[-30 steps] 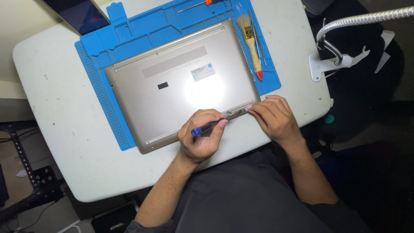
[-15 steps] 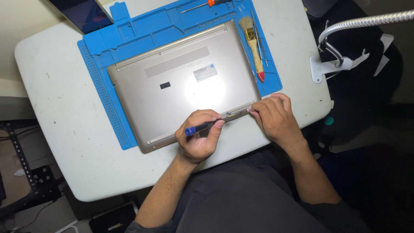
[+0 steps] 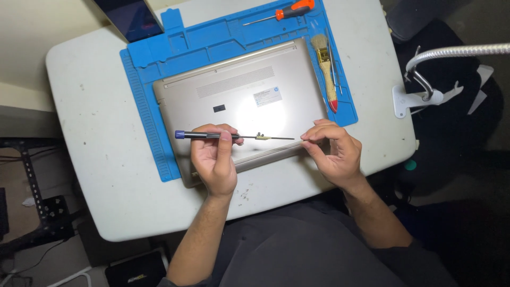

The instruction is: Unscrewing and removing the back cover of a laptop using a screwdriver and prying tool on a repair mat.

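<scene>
A champagne-coloured laptop (image 3: 239,101) lies bottom side up on a blue work mat (image 3: 154,143). My left hand (image 3: 215,159) holds a thin screwdriver (image 3: 228,136) with a blue end cap, its shaft level and pointing right above the laptop's near edge. A small pale part (image 3: 261,136) sits on the shaft near the tip. My right hand (image 3: 332,151) hovers at the laptop's near right corner, thumb and fingers pinched close to the screwdriver tip, with nothing visible in them.
A brush (image 3: 325,66) with a red-tipped wooden handle and an orange-handled screwdriver (image 3: 281,13) lie on the mat. A dark tablet (image 3: 130,18) stands at the back left. A clamped lamp arm (image 3: 441,58) reaches over the white round table's (image 3: 95,106) right edge.
My left hand has lifted the screwdriver off the laptop's near edge and turned it level. My right hand has come off the laptop corner and pinched toward the tip.
</scene>
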